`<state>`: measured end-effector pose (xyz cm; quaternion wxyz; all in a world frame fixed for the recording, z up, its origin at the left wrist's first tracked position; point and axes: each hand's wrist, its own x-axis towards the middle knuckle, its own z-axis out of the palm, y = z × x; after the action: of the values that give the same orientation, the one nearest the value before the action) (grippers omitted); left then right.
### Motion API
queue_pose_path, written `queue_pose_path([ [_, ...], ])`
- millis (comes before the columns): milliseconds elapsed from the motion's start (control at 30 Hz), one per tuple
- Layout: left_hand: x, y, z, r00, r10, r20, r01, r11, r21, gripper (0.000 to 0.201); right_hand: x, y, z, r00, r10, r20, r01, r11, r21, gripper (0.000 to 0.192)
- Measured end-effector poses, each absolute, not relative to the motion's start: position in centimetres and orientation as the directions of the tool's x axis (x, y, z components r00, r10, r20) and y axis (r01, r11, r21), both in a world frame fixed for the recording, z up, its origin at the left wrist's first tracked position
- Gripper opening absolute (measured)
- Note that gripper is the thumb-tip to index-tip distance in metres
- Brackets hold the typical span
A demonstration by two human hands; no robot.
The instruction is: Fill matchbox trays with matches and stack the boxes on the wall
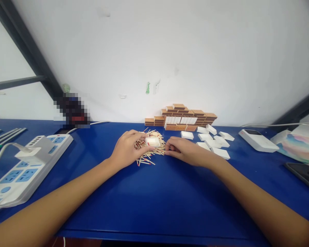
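My left hand (127, 148) is closed round the end of a small white matchbox tray (152, 141), thumb in front and fingers behind. A few red-headed matches show inside the tray. Under and around it spreads a loose pile of matches (146, 159) on the blue table. At the pile's right edge my right hand (179, 150) has its thumb and fingers pinched together; whatever lies between the tips is too small to make out. Several white matchbox trays (206, 137) lie scattered to the right of that hand.
Stacked brown matchboxes (180, 111) stand against the wall, with a row of white trays (180, 120) among them. A power strip (38, 164) with a plugged-in cable sits on the left. A white device (259, 140), a tissue pack (298, 144) and a phone (305, 175) are on the right.
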<state>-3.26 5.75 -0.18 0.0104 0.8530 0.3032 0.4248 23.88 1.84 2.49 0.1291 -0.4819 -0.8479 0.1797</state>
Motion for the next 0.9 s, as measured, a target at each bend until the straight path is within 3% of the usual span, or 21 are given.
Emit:
queue_pose_path([
  [500, -3.5, 6.0, -0.1, 0.469, 0.525, 0.71, 0.516, -0.816, 0.262, 0.042, 23.8, 1.7, 2.2, -0.494, 0.869, 0.022, 0.798, 0.463, -0.385, 0.017],
  [733, -3.3, 5.7, 0.1, 0.486, 0.507, 0.712, 0.503, -0.828, 0.246, 0.043, 24.9, 2.0, 3.2, -0.42, 0.899, 0.124, 0.819, 0.435, -0.375, 0.016],
  [900, -2.8, 4.7, 0.3, 0.542, 0.449, 0.711, 0.436, -0.873, 0.219, 0.044, 22.6, 0.4, 3.5, -0.366, 0.889, 0.277, 0.734, 0.458, -0.502, 0.013],
])
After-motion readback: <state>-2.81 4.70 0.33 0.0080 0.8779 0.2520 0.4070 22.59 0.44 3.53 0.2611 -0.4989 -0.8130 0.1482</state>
